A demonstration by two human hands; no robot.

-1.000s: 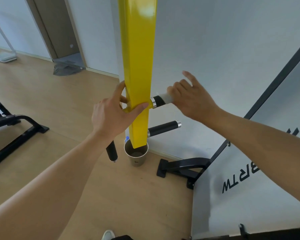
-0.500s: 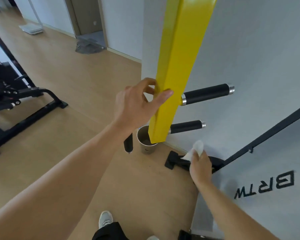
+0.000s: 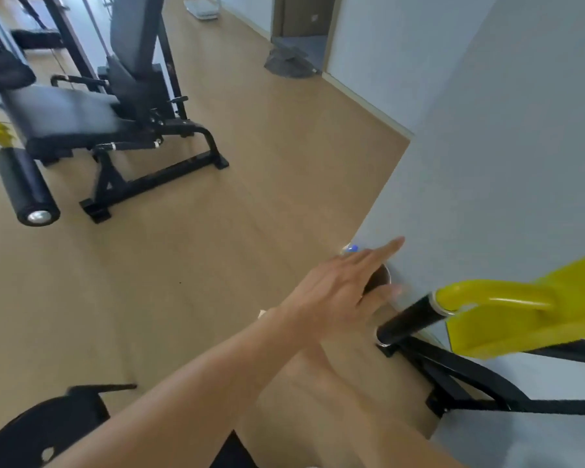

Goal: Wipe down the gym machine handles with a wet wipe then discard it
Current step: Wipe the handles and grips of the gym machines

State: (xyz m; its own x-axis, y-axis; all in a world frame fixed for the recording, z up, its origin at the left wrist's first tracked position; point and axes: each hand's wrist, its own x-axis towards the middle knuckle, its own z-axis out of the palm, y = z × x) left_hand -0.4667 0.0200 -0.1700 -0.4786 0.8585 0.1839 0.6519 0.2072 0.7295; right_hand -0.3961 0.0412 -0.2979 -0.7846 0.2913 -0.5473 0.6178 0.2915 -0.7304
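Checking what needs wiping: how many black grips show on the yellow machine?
2: one grip sticks out left of the yellow machine; another peeks out beneath it at the right edge. More may be hidden.

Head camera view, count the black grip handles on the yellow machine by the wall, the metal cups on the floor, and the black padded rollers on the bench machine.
Black grip handles: 2, the near one and one at the right edge
Metal cup: 1, partly behind the left hand
Black padded roller: 1
Total: 4
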